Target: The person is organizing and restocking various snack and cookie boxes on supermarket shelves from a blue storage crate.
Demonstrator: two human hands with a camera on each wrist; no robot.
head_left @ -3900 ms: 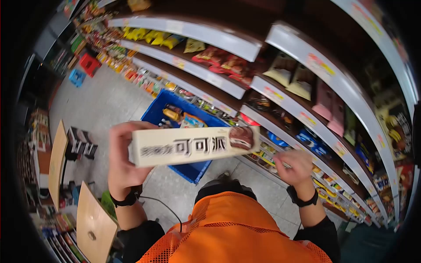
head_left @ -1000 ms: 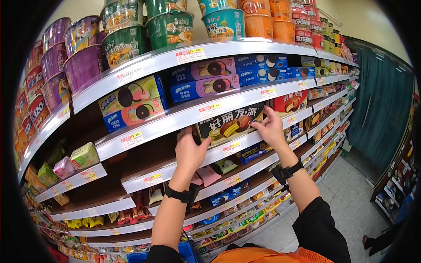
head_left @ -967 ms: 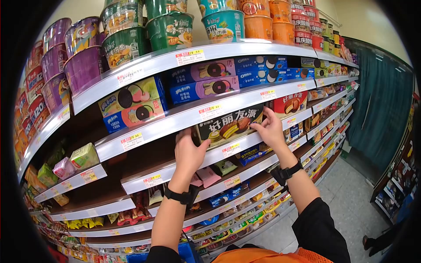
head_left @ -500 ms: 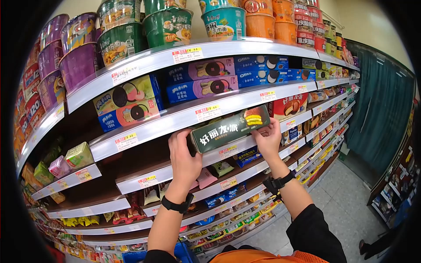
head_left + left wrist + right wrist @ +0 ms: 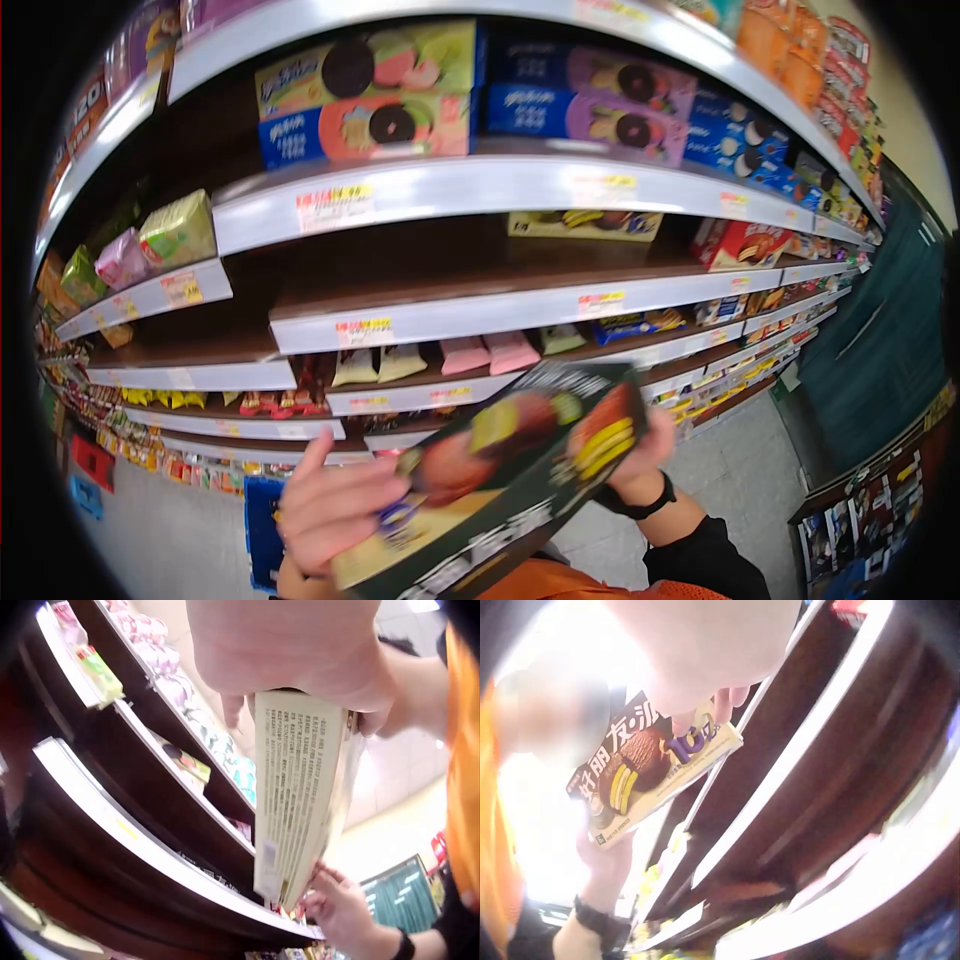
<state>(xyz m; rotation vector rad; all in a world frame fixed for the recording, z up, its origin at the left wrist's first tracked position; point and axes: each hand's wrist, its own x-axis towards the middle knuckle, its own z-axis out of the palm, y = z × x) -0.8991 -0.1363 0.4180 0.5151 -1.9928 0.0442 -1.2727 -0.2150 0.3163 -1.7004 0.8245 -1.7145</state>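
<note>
A dark green and cream snack box [image 5: 500,470], blurred and tilted, is held in front of the body below the shelves. My left hand [image 5: 335,505] grips its left end, fingers lying across the cream part. At the opposite end my right hand [image 5: 645,455] pinches the box, partly hidden behind it. From the left wrist, the box's cream side [image 5: 292,787] shows small print, with my left hand [image 5: 292,652] around the near end and my right hand [image 5: 341,911] at the far end. The right wrist view shows the pictured face [image 5: 637,765] under my right hand [image 5: 712,660].
Shelves [image 5: 420,300] curve across the view, carrying cookie boxes [image 5: 370,125], a similar cream box [image 5: 585,225], a red box [image 5: 740,245] and small bags [image 5: 465,355]. A blue basket [image 5: 262,530] stands at lower left; stools [image 5: 92,460] are farther left.
The dark green box has come off the shelf and down toward the body, turning to show another face. Both hands have moved down with it, and the head view has shifted.
</note>
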